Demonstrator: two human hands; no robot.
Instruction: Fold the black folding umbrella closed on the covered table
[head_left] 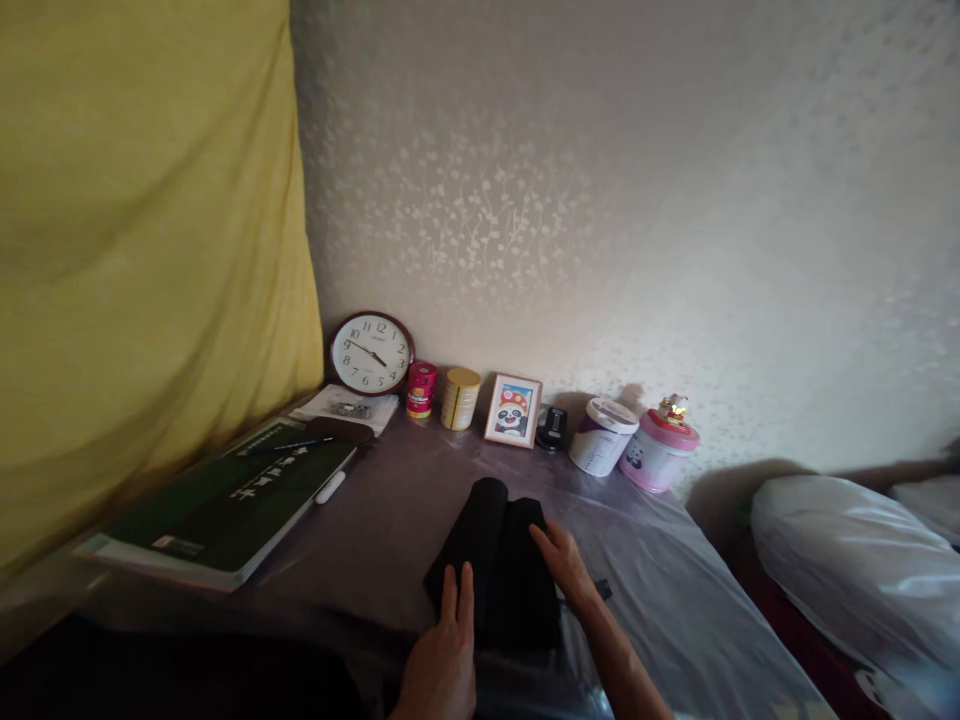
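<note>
A folded piece of black cloth [497,575] lies on the near part of the table, with a rolled or raised fold running down its middle. My left hand [445,650] rests at its lower left edge, two fingers stretched out against the fabric. At the right side, my right hand [562,560] has its fingers bent around the cloth's edge, gripping it. Part of the right fingers is hidden behind the hand. A small dark object [603,589] sits just beyond my right wrist; its kind is unclear.
Along the wall stand a clock [372,352], a red can [421,390], a yellow can [460,398], a framed panda picture [514,410], a black object [553,428], a white tub [603,438] and a pink tub [658,453]. A green book [225,495] lies left.
</note>
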